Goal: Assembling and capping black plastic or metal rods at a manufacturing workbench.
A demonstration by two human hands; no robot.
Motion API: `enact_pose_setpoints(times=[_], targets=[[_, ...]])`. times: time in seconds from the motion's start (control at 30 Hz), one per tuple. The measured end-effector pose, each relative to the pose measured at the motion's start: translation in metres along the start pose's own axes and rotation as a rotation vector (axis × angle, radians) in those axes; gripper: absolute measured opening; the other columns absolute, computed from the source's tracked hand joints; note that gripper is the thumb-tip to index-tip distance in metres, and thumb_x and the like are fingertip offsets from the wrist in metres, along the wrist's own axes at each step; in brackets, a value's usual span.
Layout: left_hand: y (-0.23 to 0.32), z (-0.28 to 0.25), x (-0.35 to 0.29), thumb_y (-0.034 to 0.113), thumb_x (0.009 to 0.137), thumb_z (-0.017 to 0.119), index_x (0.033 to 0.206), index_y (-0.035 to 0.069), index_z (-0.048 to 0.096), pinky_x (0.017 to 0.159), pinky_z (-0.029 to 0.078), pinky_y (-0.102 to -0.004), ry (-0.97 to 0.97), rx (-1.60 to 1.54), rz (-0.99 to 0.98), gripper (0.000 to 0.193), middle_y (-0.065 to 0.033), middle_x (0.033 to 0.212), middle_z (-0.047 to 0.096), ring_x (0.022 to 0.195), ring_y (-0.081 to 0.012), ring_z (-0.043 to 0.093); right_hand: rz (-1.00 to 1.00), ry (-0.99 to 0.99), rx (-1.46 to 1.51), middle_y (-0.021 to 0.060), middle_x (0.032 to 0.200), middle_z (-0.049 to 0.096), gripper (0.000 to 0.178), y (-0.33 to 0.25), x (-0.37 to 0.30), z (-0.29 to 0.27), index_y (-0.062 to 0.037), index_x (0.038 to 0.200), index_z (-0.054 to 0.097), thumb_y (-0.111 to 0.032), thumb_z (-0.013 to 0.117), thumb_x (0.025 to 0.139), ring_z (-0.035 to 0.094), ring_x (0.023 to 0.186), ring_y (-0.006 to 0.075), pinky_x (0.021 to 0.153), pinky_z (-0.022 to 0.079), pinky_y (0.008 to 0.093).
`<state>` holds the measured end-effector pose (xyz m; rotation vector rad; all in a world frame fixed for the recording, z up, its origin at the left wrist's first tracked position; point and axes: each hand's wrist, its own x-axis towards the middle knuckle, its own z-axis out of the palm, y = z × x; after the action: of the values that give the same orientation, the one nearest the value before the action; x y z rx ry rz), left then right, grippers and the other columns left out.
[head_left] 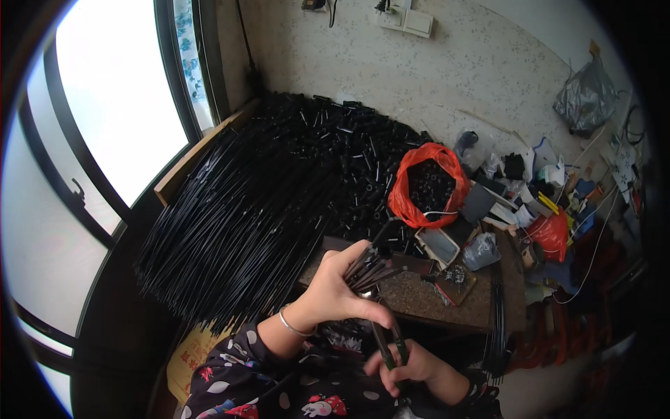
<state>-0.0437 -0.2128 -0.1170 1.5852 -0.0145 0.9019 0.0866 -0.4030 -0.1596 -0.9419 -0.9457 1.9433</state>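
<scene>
My left hand (342, 283), with a bangle at its wrist, is closed round a fanned bunch of short thin black rods (370, 271). Their ends stick out past the fingers to the right. Below it, my right hand (412, 370) grips the dark handles of pliers (385, 343), which point up toward the left thumb. The shiny head of the tool lies beside the rods, partly covered by the left hand. Whether its jaws bite on a rod I cannot tell. Under both hands is the speckled brown tabletop (419, 300).
Long black rods (230, 230) lie in a wide heap at the left, with short black tubes (356, 160) piled behind. A red plastic bag (396, 192) holds small dark parts. Near it stand a shallow tray (438, 248) and clutter. More rods (496, 328) hang over the table's right edge.
</scene>
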Motion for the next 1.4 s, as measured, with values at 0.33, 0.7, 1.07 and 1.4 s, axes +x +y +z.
enact_pose_setpoints(times=[0.33, 0.7, 1.07, 1.4], targets=[[0.009, -0.006, 0.003, 0.021, 0.053, 0.088, 0.091, 0.001, 0.057, 0.062, 0.042, -0.0203, -0.061, -0.089, -0.033, 0.053, 0.001, 0.073, 0.056, 0.067, -0.006, 0.052, -0.302, 0.515, -0.649, 0.0081, 0.085, 0.06, 0.035, 0.012, 0.007, 0.02, 0.0019, 0.118, 0.044, -0.004, 0.054, 0.085, 0.06, 0.07, 0.0126, 0.065, 0.048, 0.0256], [0.011, 0.001, 0.0, 0.011, 0.061, 0.079, 0.083, 0.001, 0.058, 0.052, 0.034, -0.0178, -0.031, 0.093, -0.124, 0.033, 0.0027, 0.065, 0.052, 0.057, -0.0027, 0.044, -0.173, 0.335, -0.152, 0.0069, 0.074, 0.056, 0.032, 0.018, 0.013, 0.019, 0.0006, 0.118, 0.043, -0.004, 0.051, 0.088, 0.053, 0.059, 0.01, 0.054, 0.045, 0.0224], [-0.002, 0.018, -0.014, 0.012, 0.06, 0.078, 0.09, 0.001, 0.053, 0.053, 0.034, -0.0164, 0.27, 0.023, -0.067, 0.041, 0.003, 0.071, 0.051, 0.06, -0.0022, 0.044, -0.542, 0.863, -0.925, 0.0112, 0.07, 0.061, 0.016, 0.015, 0.031, 0.028, -0.0003, 0.092, 0.053, -0.007, 0.062, 0.081, 0.062, 0.061, 0.019, 0.056, 0.047, 0.0279], [-0.008, -0.015, -0.021, 0.005, 0.072, 0.07, 0.098, 0.002, 0.048, 0.062, 0.041, -0.0236, 0.069, -0.227, -0.052, 0.034, -0.0026, 0.078, 0.053, 0.068, -0.0081, 0.049, -0.549, 0.683, -0.289, 0.0028, 0.085, 0.053, 0.042, 0.002, -0.004, -0.001, -0.0007, 0.11, 0.045, 0.005, 0.062, 0.072, 0.054, 0.067, 0.0102, 0.054, 0.043, 0.0206]])
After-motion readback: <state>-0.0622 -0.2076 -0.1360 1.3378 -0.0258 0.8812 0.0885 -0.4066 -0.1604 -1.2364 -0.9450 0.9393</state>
